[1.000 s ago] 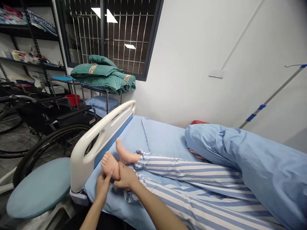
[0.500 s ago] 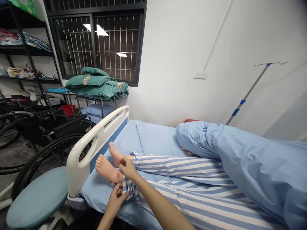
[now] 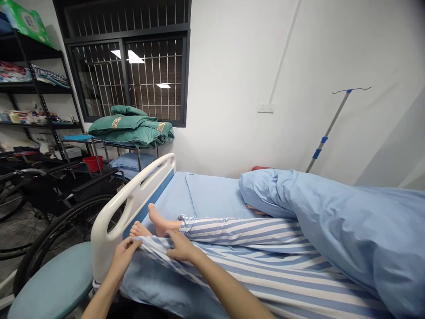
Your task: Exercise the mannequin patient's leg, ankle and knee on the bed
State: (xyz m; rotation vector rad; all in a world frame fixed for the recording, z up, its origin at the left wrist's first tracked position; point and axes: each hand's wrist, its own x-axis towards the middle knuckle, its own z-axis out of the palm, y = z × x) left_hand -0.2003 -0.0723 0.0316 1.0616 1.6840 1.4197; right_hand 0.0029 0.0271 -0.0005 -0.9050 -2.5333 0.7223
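Note:
Blue-and-white striped trousers cover two legs lying on the bed. The near trouser leg is drawn over most of the near foot, whose toes stick out. My left hand pinches the hem beside those toes. Around the ankle, my right hand grips the same trouser leg, its fingertips partly hidden by the cloth. The far foot is bare and points up, with the other cuff gathered above its ankle. Both feet look like a manikin's. A light blue quilt hides the upper body.
A white footboard closes the bed's left end. Beyond it stand a round blue-green seat and a wheelchair. Green folded bedding lies under the window. An IV pole rises behind the bed.
My left hand has moved left and up, pulling the near trouser hem from the ankle over the foot. My right hand has shifted slightly lower, onto that trouser leg. The view has tilted up a little.

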